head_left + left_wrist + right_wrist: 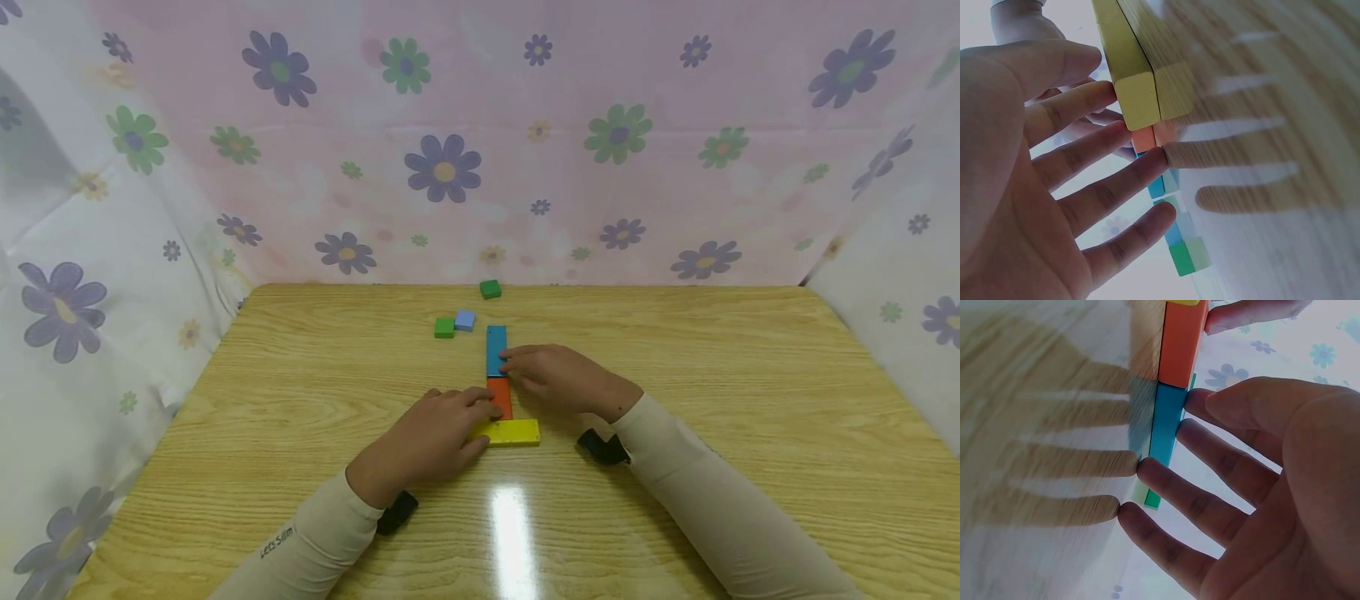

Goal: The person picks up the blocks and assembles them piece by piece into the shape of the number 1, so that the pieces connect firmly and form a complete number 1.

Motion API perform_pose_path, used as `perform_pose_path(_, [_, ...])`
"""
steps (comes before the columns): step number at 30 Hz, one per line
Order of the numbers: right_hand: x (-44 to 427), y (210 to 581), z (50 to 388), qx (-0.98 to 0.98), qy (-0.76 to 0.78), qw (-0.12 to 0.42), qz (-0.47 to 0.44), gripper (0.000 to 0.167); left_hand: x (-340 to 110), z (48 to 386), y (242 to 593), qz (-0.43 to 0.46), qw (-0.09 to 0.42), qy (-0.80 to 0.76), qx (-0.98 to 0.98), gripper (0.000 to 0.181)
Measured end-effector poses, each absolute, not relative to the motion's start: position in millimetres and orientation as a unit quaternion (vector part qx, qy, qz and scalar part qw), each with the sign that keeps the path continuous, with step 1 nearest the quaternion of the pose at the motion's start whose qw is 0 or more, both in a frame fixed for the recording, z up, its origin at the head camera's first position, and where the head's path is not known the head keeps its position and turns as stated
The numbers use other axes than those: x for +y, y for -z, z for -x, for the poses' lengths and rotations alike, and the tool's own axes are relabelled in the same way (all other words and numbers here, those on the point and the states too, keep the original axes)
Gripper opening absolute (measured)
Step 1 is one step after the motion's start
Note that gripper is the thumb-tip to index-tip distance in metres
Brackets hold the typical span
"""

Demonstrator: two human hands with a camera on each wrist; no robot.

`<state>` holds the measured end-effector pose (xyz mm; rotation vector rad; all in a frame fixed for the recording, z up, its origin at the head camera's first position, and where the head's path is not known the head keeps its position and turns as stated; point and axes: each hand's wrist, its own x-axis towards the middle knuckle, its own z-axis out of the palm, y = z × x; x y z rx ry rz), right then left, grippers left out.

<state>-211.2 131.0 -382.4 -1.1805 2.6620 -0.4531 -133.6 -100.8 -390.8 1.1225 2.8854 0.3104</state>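
In the head view a blue block (pixel 496 340), an orange-red block (pixel 498 398) and a yellow block (pixel 519 432) lie on the table. Blue and orange-red form an upright line, and the yellow one lies crosswise at the near end. My left hand (pixel 431 433) rests with fairly straight fingers over the yellow block's left end and the orange-red block. In the left wrist view its fingers spread beside the yellow block (pixel 1135 94). Straight fingers of my right hand (pixel 562 379) touch the blue block's right side; the right wrist view shows two fingertips at the blue block (pixel 1166 419).
Beyond the line lie a green block (pixel 444 327) touching a light blue block (pixel 465 320), and another green block (pixel 491 289) near the back edge. A flowered cloth (pixel 495 100) stands behind the wooden table (pixel 712 358).
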Motion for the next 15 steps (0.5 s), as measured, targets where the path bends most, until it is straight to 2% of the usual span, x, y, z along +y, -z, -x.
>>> perform_pose_path(15, [130.6, 381.5, 211.0, 0.898, 0.155, 0.095, 0.4, 0.033, -101.0, 134.0, 391.9, -0.361, 0.018, -0.105, 0.927, 0.035])
